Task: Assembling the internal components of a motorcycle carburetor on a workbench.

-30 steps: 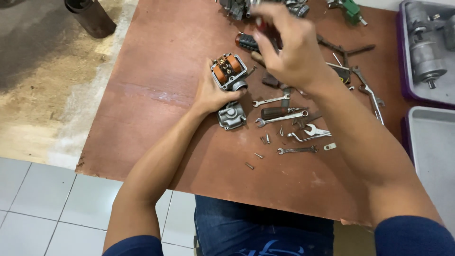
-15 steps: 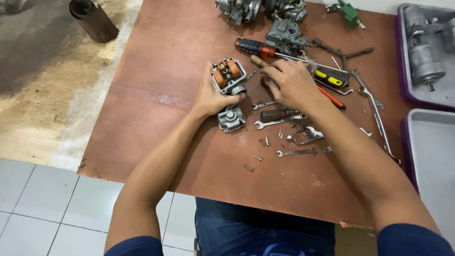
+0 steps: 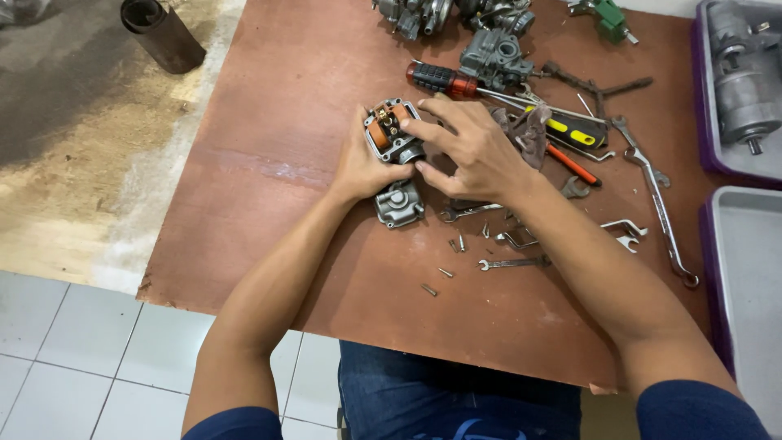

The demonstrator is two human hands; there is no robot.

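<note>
My left hand (image 3: 364,167) grips a small grey metal carburetor body (image 3: 389,130) with orange parts inside, holding it on the brown wooden table (image 3: 269,171). My right hand (image 3: 472,147) rests over the same part, fingertips touching its top edge. Just below them lies a separate grey metal bowl cover (image 3: 398,203). Several small screws (image 3: 444,273) and small wrenches (image 3: 509,262) lie scattered in front of my hands.
A red-and-black screwdriver (image 3: 444,81), a yellow-handled tool (image 3: 570,132), a rag (image 3: 529,130) and long wrenches (image 3: 660,204) lie right of my hands. More carburetor parts (image 3: 493,53) sit at the back. Purple-rimmed trays (image 3: 737,269) stand at right; a dark cylinder (image 3: 163,34) is on the floor.
My right hand came down from the far tools and moved left onto the carburetor body. The left hand stayed on the part.
</note>
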